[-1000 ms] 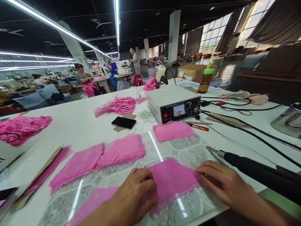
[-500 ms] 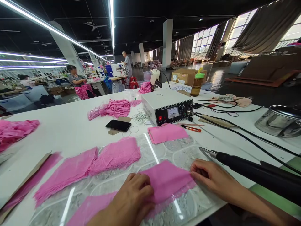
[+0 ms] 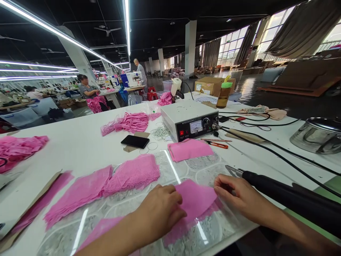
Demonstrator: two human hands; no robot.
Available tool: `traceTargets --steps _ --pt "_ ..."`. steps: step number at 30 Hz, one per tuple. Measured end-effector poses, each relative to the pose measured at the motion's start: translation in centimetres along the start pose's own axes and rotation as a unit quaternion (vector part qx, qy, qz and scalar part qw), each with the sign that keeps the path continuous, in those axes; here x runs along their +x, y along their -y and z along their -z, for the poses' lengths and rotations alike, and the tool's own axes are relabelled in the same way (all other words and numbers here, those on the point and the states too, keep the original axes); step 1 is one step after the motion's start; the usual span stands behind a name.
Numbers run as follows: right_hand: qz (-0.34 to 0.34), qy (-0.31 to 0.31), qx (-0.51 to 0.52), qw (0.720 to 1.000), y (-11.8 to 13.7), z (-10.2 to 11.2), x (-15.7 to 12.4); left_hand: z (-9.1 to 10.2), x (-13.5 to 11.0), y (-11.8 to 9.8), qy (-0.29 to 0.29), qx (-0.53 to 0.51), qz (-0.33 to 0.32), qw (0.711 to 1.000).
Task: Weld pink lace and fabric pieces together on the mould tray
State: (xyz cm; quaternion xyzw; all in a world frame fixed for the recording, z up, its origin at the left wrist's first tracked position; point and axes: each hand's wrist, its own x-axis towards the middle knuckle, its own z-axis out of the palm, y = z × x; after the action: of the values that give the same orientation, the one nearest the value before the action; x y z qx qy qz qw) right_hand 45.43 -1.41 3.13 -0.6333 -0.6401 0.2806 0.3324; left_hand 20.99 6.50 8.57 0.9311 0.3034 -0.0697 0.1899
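A thin pink fabric piece (image 3: pixel 195 199) is raised at its right side, its right corner pinched in my right hand (image 3: pixel 234 193). My left hand (image 3: pixel 161 209) is over the left part of this piece, fingers loosely curled and apart; its fingertips partly cover the fabric's left edge. Beneath is another pink layer (image 3: pixel 183 229) on a clear sheet with a stone pattern (image 3: pixel 213 231). Partly behind my left forearm lies a further pink piece (image 3: pixel 102 229). A black-handled pen-like tool with a metal tip (image 3: pixel 266 183) rests just beyond my right hand.
Two pink fabric stacks (image 3: pixel 80 192) (image 3: pixel 133 174) lie to the left, and a folded pink stack (image 3: pixel 190 149) is behind. A control box (image 3: pixel 189 119) with cables, a phone (image 3: pixel 135 141), an orange cutter (image 3: pixel 217 144), a bottle (image 3: pixel 223 96) and a glass-sided pot (image 3: pixel 317 137) stand around.
My left hand has shifted right and up across the fabric, its fingers looser. The upper piece's front edge has lifted off the layer below. My right hand keeps its pinch, slightly higher.
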Motion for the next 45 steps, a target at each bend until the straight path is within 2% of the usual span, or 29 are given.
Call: traceTargets --steps 7,12,20,34,42,45 --pt "-0.034 0.037 0.079 0.996 1.9 -0.6 1.0 -1.1 3.8 -2.8 -0.070 -0.099 0.025 0.992" --pt "-0.052 0.052 0.125 0.989 1.9 -0.8 1.2 -2.8 5.3 -3.1 -0.096 -0.161 0.008 0.982" --pt "-0.075 0.082 0.196 0.974 1.1 -0.5 0.7 -4.1 5.3 -2.5 -0.113 -0.240 -0.020 0.964" --pt "-0.121 0.121 0.264 0.949 0.7 -1.5 0.6 -4.9 5.3 -2.5 -0.102 -0.278 -0.028 0.955" --pt "-0.105 0.141 0.287 0.942 0.9 -1.2 0.3 -4.8 5.3 -2.3 -0.074 -0.347 -0.059 0.933" --pt "-0.105 0.140 0.286 0.942 0.9 -1.1 0.2 -4.9 5.3 -2.0 -0.069 -0.376 -0.046 0.923"
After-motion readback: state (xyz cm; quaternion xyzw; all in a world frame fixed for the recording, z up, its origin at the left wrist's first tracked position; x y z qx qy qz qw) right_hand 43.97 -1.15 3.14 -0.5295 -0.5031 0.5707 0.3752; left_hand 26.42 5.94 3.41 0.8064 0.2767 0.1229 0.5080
